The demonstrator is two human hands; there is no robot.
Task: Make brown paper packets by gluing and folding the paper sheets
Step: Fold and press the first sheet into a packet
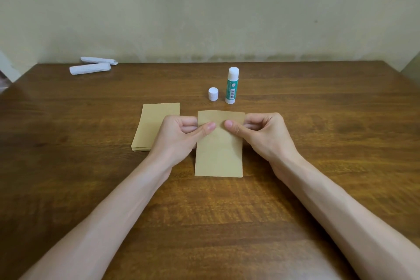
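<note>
Sheet (219, 150) on table (318, 143) centre, right of the stack (154, 127): left hand (179, 136) and right hand (266, 134) pinch its upper side edges; thin, light, creases readily, seemingly already folded.

Soft even indoor light, faint shadows, mild sheen on table (318, 134); wide-angle bending at edges.
</note>
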